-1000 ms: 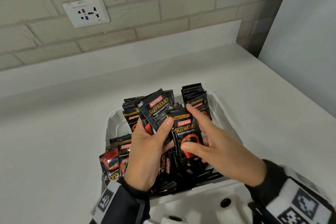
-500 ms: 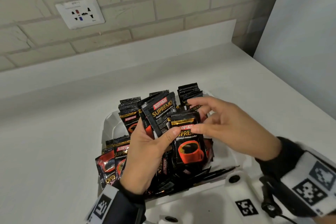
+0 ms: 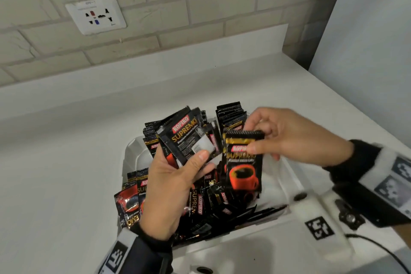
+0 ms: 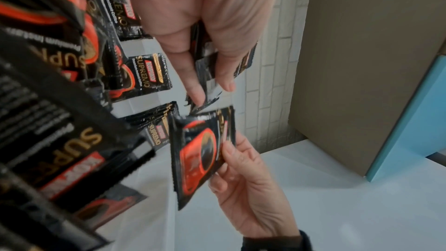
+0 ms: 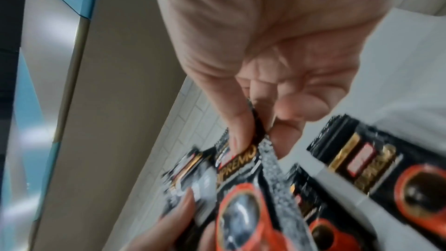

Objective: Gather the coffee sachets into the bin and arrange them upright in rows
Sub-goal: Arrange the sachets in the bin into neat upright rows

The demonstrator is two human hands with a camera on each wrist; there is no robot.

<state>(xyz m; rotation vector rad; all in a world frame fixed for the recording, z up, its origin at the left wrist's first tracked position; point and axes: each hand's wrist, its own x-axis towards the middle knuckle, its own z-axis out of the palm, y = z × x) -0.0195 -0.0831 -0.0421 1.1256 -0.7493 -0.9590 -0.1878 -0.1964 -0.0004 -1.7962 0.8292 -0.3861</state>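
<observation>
White plastic bin point(image 3: 133, 153): landmark, part-filled with black foil coffee sachets.
Left hand point(image 3: 169, 187): over bin's middle, thumb clamping a tilted fan of sachets point(image 3: 189, 138).
Single black sachet with orange cup print point(image 3: 243, 167): right of fan, above bin, long axis near upright.
Right hand point(image 3: 289, 138): nearer, pinching its top edge, sachet hanging below grip.

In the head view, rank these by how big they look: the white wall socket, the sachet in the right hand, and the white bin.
1. White plastic bin, largest, though partly hidden.
2. White wall socket plate.
3. Black coffee sachet with red cup, pinched by the right hand.

Socket and sachet look close; the sachet is nearer the camera, so unsure.
</observation>
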